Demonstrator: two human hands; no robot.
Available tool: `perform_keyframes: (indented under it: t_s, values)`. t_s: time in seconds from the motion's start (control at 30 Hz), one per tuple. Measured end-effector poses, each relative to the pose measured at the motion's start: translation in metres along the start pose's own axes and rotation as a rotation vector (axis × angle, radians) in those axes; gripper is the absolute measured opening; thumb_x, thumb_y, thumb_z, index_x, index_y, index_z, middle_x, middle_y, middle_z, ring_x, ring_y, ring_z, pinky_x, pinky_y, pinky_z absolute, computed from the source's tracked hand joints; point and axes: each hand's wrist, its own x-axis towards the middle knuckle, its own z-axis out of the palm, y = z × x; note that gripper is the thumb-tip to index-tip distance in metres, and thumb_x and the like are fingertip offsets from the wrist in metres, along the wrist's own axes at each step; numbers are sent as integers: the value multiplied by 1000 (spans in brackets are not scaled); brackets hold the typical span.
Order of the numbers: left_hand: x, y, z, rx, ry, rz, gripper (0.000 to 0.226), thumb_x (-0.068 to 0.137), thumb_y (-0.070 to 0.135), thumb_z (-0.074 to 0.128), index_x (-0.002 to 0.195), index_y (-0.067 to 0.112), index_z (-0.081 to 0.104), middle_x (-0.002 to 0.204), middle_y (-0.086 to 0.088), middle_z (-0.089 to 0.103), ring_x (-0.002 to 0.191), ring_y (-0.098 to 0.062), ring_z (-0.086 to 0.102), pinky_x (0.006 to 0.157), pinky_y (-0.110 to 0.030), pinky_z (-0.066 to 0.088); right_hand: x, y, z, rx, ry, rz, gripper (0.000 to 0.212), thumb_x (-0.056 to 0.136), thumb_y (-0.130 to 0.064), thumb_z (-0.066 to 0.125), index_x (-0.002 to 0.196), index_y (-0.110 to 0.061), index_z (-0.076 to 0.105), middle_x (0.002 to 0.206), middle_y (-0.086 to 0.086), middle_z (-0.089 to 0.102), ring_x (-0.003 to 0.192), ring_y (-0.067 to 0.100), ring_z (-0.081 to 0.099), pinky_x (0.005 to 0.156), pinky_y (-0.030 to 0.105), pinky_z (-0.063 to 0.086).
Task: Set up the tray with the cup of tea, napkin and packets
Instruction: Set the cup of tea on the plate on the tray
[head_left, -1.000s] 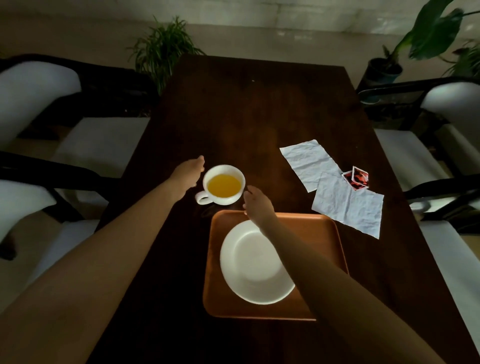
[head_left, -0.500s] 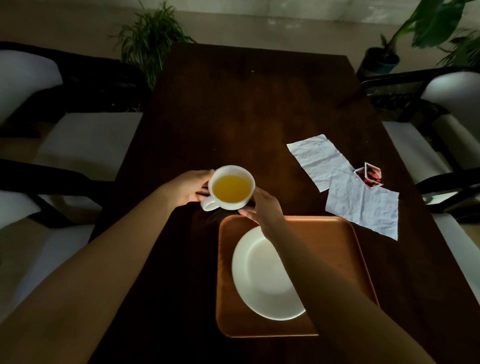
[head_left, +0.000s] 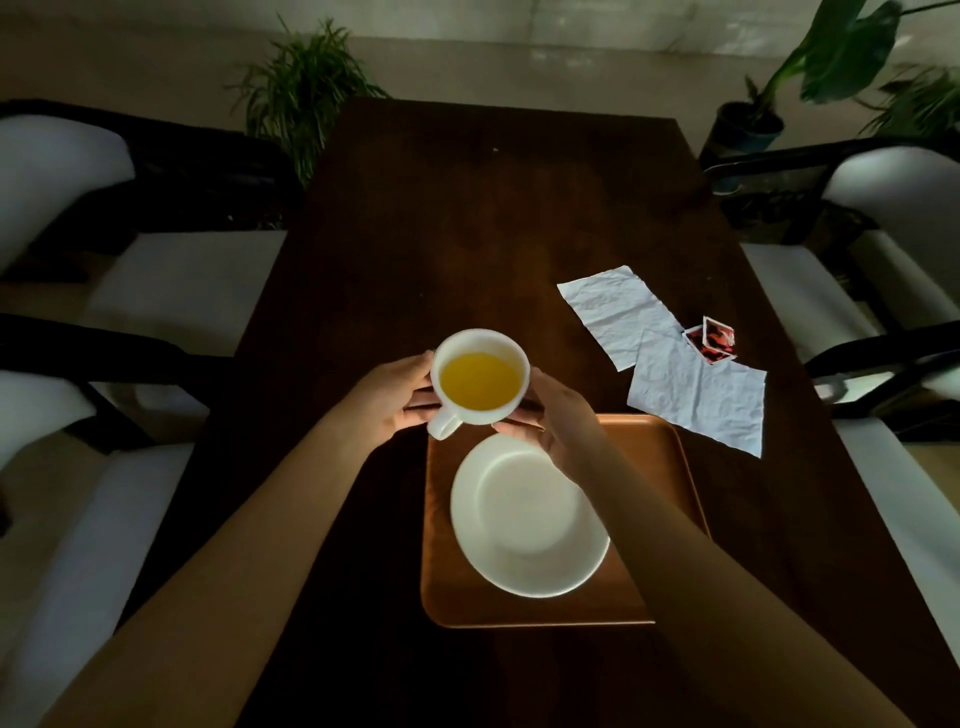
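Dark wood forms the table (head_left: 467, 234), which is flanked by white-cushioned chairs (head_left: 182, 275) with dark frames on both sides; potted plants (head_left: 306, 98) are seen on the floor beyond its far end. An orange-brown tray (head_left: 654, 457) is set on the near part of the table, and a white plate (head_left: 524, 519) lies on it, left of the tray's middle. Two crumpled white napkins (head_left: 696, 400) are spread on the bare table to the right of the tray's far corner, overlapping at one corner and apart from the tray. Red-and-white packets (head_left: 714, 340) rest at the far right edge of the nearer napkin; their number cannot be told. Nothing is placed between the plate and the cup.

A white cup (head_left: 480, 382) of yellow tea is held upright between both hands, above the tray's far left corner and just beyond the plate's far rim, with its handle turned toward the viewer and to the left. The left hand (head_left: 387, 397) is closed on the cup's left side, fingers curled toward the handle. The right hand (head_left: 558, 415) is cupped against the right side and base, its thumb along the lower wall. Both forearms are extended forward from the lower corners, the right one crossing over the tray and the plate's right edge.
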Motion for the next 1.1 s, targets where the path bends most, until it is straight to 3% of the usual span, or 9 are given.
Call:
perform_keyframes:
  t_s: [0.13, 0.23, 0.33, 0.4, 0.6, 0.77, 1.1]
  values:
    - [-31, -18, 19, -76, 14, -12, 28, 94, 36, 45, 114, 21, 57, 97, 1, 66, 89, -15, 62, 66, -30, 51, -27, 2, -22, -146, -144, -54, 25, 92, -30, 51, 112, -29, 65, 119, 1, 67, 106, 23, 65, 84, 37, 57]
    - [-53, -36, 34, -124, 20, -16, 28, 94, 36, 44, 113, 20, 57, 99, 0, 66, 90, -16, 62, 67, -30, 50, -45, 9, -34, -194, -113, -45, 29, 96, -24, 46, 120, -19, 61, 124, 8, 63, 105, 29, 64, 82, 38, 57]
    - [-69, -54, 49, -116, 75, -44, 24, 94, 37, 44, 109, 24, 58, 105, -1, 63, 91, -17, 61, 69, -31, 49, -60, 17, -44, -226, -40, -18, 28, 97, -20, 44, 119, -10, 58, 126, 16, 60, 101, 33, 64, 81, 41, 54]
    - [-76, -66, 57, -126, 104, -72, 30, 94, 34, 44, 119, 20, 54, 111, -5, 62, 92, -19, 61, 71, -32, 50, -68, 22, -51, -232, -26, -1, 26, 97, -19, 43, 118, -11, 57, 127, 17, 59, 102, 34, 62, 83, 42, 53]
    - [-93, -94, 70, -153, 135, -103, 31, 94, 33, 44, 119, 17, 55, 111, -9, 65, 89, -18, 64, 62, -29, 51, -86, 35, -68, -317, -45, 46, 34, 99, -21, 39, 127, -8, 53, 127, 18, 60, 108, 34, 62, 94, 46, 51]
    - [-96, -102, 74, -158, 163, -108, 27, 94, 30, 45, 115, 18, 55, 98, -4, 67, 88, -18, 64, 61, -29, 51, -91, 40, -72, -334, -40, 59, 35, 99, -23, 38, 129, -9, 52, 128, 15, 60, 109, 32, 62, 95, 46, 51]
    - [-95, -93, 81, -101, 202, -97, 27, 95, 28, 41, 113, 15, 56, 91, -3, 67, 83, -17, 64, 61, -29, 50, -84, 41, -69, -361, 28, 59, 36, 99, -24, 38, 130, -11, 51, 129, 15, 59, 110, 33, 61, 93, 46, 52]
